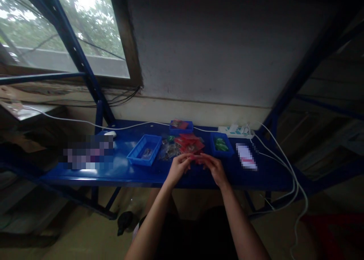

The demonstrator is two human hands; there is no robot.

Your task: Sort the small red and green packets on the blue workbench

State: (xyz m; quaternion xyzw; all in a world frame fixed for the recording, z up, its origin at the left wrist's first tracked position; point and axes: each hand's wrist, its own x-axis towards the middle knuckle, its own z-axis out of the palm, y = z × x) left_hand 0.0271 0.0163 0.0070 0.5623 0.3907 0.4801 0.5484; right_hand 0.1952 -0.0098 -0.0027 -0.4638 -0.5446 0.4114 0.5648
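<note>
My left hand (179,167) and my right hand (215,168) meet over the table's front part, fingers bent and closed on the two ends of a small red plastic bag (196,158). What the bag contains is too dark to make out. Just beyond my fingers lies a pile of red bags (190,141), with small items inside some of them. To its left are clear bags of small dark parts (171,150). A blue bin (141,162) on the left contains a small clear packet (147,153). Green packets (220,144) fill part of the right-hand blue bin (231,152).
Behind the pile stands another blue bin (181,131) holding red bags. A white power strip (235,132) with loose cables (292,170) is at the back right. A phone-like object (246,156) lies right; a white mouse (110,134) lies left. Blue rack posts (81,60) frame the table (119,178).
</note>
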